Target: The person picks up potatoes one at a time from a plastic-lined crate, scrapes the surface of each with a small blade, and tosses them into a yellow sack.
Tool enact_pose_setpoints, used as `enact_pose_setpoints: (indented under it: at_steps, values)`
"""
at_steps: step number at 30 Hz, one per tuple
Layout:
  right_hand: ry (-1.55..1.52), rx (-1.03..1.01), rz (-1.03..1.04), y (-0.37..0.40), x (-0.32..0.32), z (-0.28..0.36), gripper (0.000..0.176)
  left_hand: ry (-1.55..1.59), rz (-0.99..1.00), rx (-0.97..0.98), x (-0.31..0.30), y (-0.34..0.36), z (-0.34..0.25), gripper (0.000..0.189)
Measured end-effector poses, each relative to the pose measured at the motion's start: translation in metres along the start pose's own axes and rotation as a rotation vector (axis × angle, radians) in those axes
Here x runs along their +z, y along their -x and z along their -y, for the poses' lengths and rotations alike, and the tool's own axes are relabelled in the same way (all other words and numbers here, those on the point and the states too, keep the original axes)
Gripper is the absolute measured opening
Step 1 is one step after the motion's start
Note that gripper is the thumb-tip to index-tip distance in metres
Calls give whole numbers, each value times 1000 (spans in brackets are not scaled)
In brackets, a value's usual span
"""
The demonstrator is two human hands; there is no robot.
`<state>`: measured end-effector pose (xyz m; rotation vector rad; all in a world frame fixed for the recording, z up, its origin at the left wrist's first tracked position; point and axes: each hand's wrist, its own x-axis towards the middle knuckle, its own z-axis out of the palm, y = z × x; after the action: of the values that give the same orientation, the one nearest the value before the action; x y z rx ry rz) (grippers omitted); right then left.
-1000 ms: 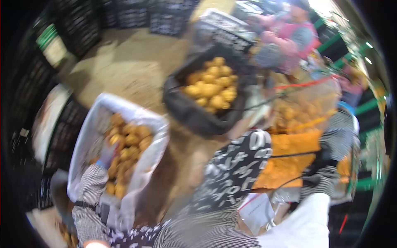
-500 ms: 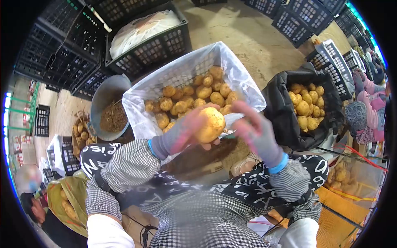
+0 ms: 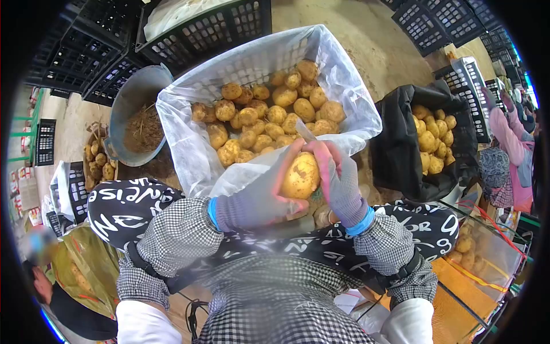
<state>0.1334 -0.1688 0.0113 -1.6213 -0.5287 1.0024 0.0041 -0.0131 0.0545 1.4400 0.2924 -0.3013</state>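
My left hand (image 3: 266,192), in a grey glove with pink finger parts, is wrapped round a potato (image 3: 301,176) with dark dirt spots. My right hand (image 3: 339,182), gloved alike, is closed at the potato's upper right side, its fingertips right at the skin. From those fingertips a thin, flat, greyish blade-like piece (image 3: 305,131) sticks up; I cannot tell what it is. Just beyond both hands is a crate lined with white sheeting (image 3: 182,135), with many potatoes (image 3: 277,115) inside.
A black-lined crate (image 3: 395,150) of potatoes stands at the right. On the left are a grey-blue bucket (image 3: 124,117) with dry brown debris and a basket of potatoes (image 3: 98,161). Black crates (image 3: 215,35) stand behind. Other people (image 3: 511,140) are at the far right and lower left.
My right hand has come in from the right to the potato in my left hand, and its fingers have closed. The thin strip now shows. The view has shifted slightly.
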Motion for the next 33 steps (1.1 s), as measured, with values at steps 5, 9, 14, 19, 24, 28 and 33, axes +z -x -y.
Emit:
enact_pose_setpoints:
  at_steps: [5,9,14,19,24,28,33]
  values:
    - [331,-458,-172,7,24,15,31,-47,-15,37,4,-8,17,101]
    - [362,-373,-125,-1,0,-13,35,-35,-7,58,6,-11,10,96]
    - [151,-269,-174,0,-11,-6,40,205,-35,133,-2,-19,21,90]
    - [40,-264,73,13,-19,16,52,150,-95,-187,-10,-14,2,85]
    - [133,-239,129,18,-17,0,43,-256,-164,72,-12,-19,24,81]
    - [190,-218,141,23,-11,7,40,-476,-250,331,-15,-32,45,82]
    - [139,-204,101,19,-9,4,42,101,-116,-33,-13,-25,24,81]
